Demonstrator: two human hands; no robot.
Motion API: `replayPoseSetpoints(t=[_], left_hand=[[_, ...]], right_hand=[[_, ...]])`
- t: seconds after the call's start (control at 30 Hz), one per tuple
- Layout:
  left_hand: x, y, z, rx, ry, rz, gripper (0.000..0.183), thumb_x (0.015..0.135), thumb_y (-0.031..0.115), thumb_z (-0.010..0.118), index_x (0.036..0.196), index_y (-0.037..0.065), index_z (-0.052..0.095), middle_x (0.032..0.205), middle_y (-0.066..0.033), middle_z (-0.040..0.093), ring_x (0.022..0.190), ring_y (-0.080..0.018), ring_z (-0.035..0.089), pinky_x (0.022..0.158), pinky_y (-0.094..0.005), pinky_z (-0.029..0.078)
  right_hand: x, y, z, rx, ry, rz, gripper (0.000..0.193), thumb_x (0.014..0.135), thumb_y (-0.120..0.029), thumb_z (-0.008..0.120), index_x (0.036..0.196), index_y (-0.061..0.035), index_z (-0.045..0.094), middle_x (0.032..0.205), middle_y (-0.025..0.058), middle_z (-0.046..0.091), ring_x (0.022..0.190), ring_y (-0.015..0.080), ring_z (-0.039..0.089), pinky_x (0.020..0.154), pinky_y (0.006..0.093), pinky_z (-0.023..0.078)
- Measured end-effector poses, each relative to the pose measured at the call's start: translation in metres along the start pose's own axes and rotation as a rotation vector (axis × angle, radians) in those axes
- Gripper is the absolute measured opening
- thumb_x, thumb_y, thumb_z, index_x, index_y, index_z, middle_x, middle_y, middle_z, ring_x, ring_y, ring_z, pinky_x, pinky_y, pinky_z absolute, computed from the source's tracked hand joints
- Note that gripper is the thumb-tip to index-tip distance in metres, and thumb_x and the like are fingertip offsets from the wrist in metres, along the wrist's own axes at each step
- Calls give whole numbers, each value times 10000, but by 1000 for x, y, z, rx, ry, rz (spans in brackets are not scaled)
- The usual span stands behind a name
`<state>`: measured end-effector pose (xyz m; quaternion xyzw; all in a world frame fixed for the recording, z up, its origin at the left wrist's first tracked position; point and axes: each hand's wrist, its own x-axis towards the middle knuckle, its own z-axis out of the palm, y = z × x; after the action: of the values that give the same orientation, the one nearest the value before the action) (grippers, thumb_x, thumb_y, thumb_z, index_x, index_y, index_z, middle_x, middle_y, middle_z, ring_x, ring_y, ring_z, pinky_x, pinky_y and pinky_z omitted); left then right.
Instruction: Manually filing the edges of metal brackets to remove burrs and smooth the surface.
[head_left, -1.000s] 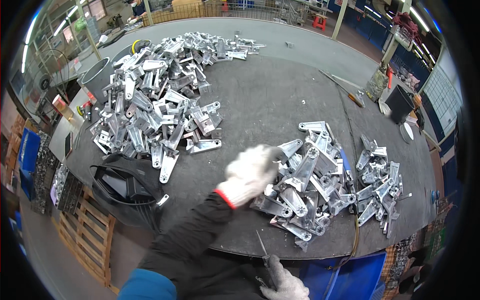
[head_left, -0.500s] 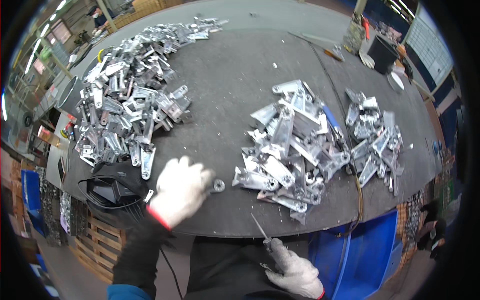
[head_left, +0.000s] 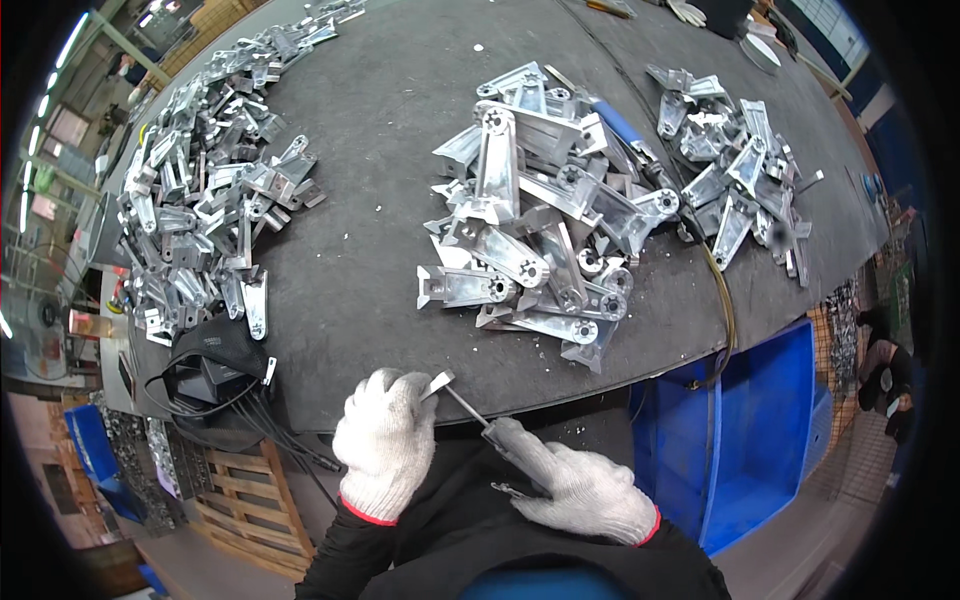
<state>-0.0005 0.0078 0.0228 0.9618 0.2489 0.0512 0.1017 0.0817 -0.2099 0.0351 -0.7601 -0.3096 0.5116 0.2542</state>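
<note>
At the table's front edge, my left hand (head_left: 387, 440), in a white knit glove, is closed around a silver cast-metal bracket (head_left: 438, 383); only its end shows past the fingers. My right hand (head_left: 590, 490), gloved too, grips a thin-shafted metal hand tool (head_left: 466, 405). The shaft slants up and left, its tip beside the exposed end of the bracket; whether they touch is hard to tell. The tool's handle is mostly hidden by the right hand. Ahead of my hands lies a heap of similar brackets (head_left: 500, 170).
A larger bracket pile (head_left: 200, 180) covers the left of the dark table (head_left: 370, 250), a smaller one (head_left: 740, 170) the right. A blue-handled tool (head_left: 620, 125) with a yellowish hose (head_left: 722, 300) lies between heaps. Black bag (head_left: 215, 360) at left edge, blue bins (head_left: 760, 430) below right.
My left hand has drawn back from the tabletop to the front edge with a bracket in it. The right hand's tool has come close to it. The view has tilted down.
</note>
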Motion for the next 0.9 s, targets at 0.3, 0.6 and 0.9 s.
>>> replayPoseSetpoints(t=[0.3, 0.6, 0.9], left_hand=[[3, -4, 3, 39, -6, 87, 214, 811, 170, 839, 1004, 166, 747, 968, -18, 683, 949, -294, 675, 829, -428, 541], [7, -3, 1, 128, 32, 182, 219, 805, 147, 832, 996, 148, 724, 946, -42, 685, 899, -318, 676, 793, -440, 547], [29, -35, -34, -840, -180, -367, 555, 907, 29, 671, 1446, -12, 549, 1245, -130, 681, 985, -166, 684, 844, -316, 592]], right_hand=[[18, 15, 27, 330, 78, -202, 928, 934, -181, 682, 1709, -172, 171, 1393, 259, 592, 1060, 415, 729, 957, 469, 587], [-8, -20, 20, -759, 488, -166, 770, 938, -146, 548, 1672, -296, 368, 751, 114, 625, 488, 282, 656, 374, 472, 479], [-45, 3, -5, -213, 240, 122, 879, 915, -347, 751, 1660, -419, 291, 999, 195, 693, 774, 424, 747, 671, 523, 629]])
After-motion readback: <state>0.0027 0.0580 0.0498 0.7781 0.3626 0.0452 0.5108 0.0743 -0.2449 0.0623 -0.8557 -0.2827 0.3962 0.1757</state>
